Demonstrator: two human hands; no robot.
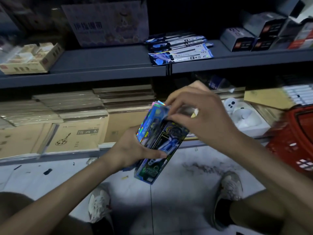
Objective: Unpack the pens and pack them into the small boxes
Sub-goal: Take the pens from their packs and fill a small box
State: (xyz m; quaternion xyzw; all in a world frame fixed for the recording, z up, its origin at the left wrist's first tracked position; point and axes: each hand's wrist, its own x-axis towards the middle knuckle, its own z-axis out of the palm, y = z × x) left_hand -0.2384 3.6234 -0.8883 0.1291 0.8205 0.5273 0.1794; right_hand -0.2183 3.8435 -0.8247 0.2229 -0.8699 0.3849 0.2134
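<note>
Blue box (169, 141) gripped left hand (133, 150), rim right hand (199, 112).

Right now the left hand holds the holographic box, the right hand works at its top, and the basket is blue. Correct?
No: the head view shows the basket is red, not blue. The left hand does hold the holographic box, and the right hand works at its top.

We see open floor (152, 197) between our shoes (100, 204), free room there. Ahead, shelf edge (84, 78) juts over stacked cardboard (76, 106). Red basket (291, 141) blocks right side. Pen packs (179, 50) crowd shelf middle; bare shelf left of them
</note>
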